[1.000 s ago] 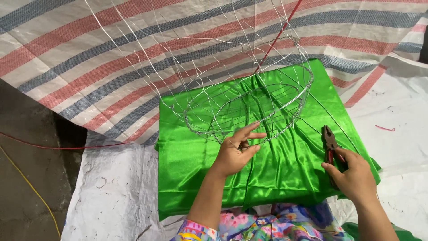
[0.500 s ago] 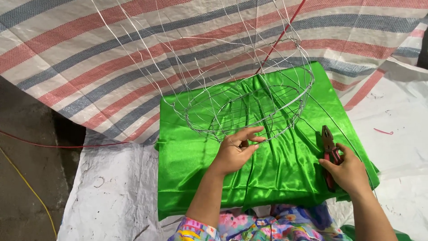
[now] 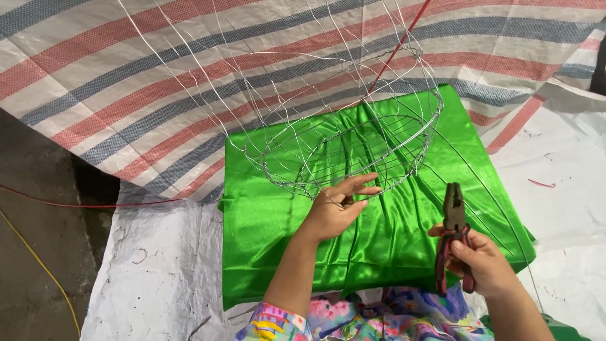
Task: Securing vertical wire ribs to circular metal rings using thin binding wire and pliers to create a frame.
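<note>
While the far left of the head view shows only bare dark concrete floor (image 3: pixel 38 252) with a thin yellow cord (image 3: pixel 38 265) and a thin red cord (image 3: pixel 76 204) crossing it, the work sits further right. A white woven plastic sheet (image 3: pixel 158 271) covers the ground from there on. Above it lies a woven tarp with red, white and blue-grey stripes (image 3: pixel 126 82), running across the whole top of the view.

Centre: a shiny bright green satin cloth (image 3: pixel 278 240) is spread flat over the sheet and the tarp edge. A round frame of thin silver wire (image 3: pixel 353 151), shaped like a basket with hoops and long thin strands fanning up and out, stands on the upper half of the cloth. A red rod or cord (image 3: pixel 398 50) rises from its far rim toward the top edge.

The left hand (image 3: pixel 334 211) is at the near rim of the wire frame, fingers spread and loosely curled, fingertips touching the wire. Not clenched; whether it pinches a strand, I cannot tell.

Right of that, the right hand (image 3: pixel 483 262) is closed around the red handles of a pair of dark metal pliers (image 3: pixel 453 215), nose pointing up, over the cloth's right part, apart from the frame.

Far right: more white sheet with a small red scrap (image 3: pixel 541 184) on it. A floral-patterned garment (image 3: pixel 379 316) shows at the bottom edge.
</note>
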